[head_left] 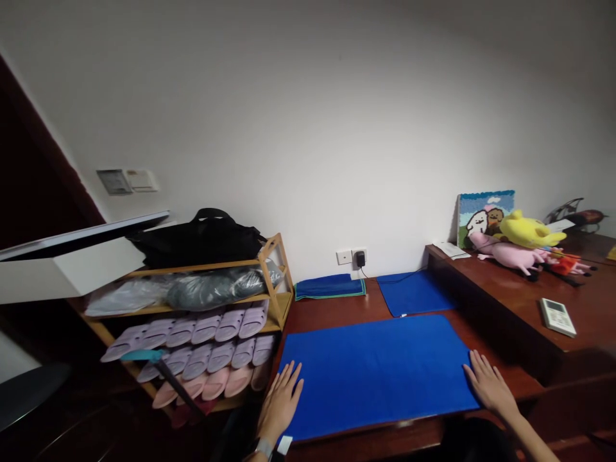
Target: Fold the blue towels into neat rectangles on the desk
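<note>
A blue cloth (380, 372) lies spread out flat on the reddish-brown wooden desk (332, 314), with a small white tag at its near left corner. My left hand (282, 399) rests on the left edge of the cloth, palm down with fingers outstretched. At the opposite edge, my right hand (489, 382) lies flat, its fingertips by the cloth's right side. Neither hand holds anything. Behind, a second blue cloth (414, 294) is laid flat, and a folded blue cloth with green edging (330, 287) sits against the wall.
Left of the desk stands a wooden rack (274, 276) with several slippers (206, 327), a black bag (206, 240) and a white box (96, 269). On the raised right surface are plush toys (522, 247), a picture (486, 212) and a remote control (558, 316). A black plug (360, 258) sits in the wall socket.
</note>
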`<act>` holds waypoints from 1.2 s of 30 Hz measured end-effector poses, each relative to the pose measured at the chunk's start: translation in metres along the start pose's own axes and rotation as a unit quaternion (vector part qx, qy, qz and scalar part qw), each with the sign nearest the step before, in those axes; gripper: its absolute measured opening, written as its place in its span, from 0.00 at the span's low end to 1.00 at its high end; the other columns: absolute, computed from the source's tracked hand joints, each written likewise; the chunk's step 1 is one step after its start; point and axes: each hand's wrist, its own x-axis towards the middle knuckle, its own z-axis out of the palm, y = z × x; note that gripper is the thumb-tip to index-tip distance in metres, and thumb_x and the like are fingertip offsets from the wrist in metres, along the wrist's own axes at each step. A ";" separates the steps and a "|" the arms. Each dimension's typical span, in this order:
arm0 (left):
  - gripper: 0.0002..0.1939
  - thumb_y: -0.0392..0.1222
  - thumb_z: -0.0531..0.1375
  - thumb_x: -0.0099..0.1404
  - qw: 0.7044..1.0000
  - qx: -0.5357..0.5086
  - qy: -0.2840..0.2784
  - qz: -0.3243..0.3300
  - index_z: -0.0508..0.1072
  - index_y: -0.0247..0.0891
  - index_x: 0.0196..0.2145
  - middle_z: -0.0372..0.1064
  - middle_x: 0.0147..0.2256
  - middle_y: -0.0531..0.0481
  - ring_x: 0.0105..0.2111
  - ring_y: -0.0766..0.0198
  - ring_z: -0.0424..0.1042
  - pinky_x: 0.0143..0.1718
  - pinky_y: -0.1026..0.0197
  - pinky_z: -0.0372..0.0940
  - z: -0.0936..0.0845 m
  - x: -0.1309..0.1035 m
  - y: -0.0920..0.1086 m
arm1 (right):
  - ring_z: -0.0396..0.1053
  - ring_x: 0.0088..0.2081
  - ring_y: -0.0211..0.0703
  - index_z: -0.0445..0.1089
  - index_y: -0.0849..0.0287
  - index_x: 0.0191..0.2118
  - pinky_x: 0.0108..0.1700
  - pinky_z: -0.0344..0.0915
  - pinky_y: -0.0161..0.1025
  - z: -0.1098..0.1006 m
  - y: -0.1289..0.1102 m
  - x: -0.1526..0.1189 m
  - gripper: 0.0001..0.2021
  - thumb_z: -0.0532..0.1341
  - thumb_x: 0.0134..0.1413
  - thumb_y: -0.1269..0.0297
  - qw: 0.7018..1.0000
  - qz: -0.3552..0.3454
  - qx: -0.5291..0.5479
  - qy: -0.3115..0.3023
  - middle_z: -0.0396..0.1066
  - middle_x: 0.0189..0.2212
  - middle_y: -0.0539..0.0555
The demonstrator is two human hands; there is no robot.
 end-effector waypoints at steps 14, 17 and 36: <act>0.27 0.53 0.44 0.75 0.966 -0.143 0.181 -0.115 0.80 0.43 0.50 0.80 0.53 0.44 0.55 0.52 0.78 0.60 0.48 0.71 -0.025 -0.016 0.000 | 0.60 0.69 0.67 0.77 0.51 0.58 0.66 0.56 0.69 0.011 0.008 -0.007 0.32 0.47 0.56 0.50 0.999 -0.020 0.004 0.031 0.67 0.67 0.64; 0.27 0.52 0.43 0.75 0.967 -0.128 0.179 -0.130 0.80 0.42 0.49 0.82 0.50 0.43 0.52 0.52 0.79 0.57 0.49 0.73 -0.033 -0.021 -0.008 | 0.58 0.70 0.69 0.78 0.51 0.57 0.68 0.50 0.72 0.017 0.000 -0.005 0.32 0.46 0.55 0.51 0.997 -0.028 0.005 0.066 0.67 0.67 0.64; 0.30 0.53 0.48 0.76 0.998 0.019 -0.007 -0.055 0.64 0.43 0.70 0.56 0.72 0.43 0.72 0.50 0.54 0.72 0.41 0.51 0.018 0.110 -0.008 | 0.41 0.76 0.50 0.50 0.59 0.76 0.76 0.40 0.54 -0.066 -0.383 0.084 0.34 0.42 0.72 0.48 0.949 -0.216 0.192 -0.123 0.46 0.75 0.55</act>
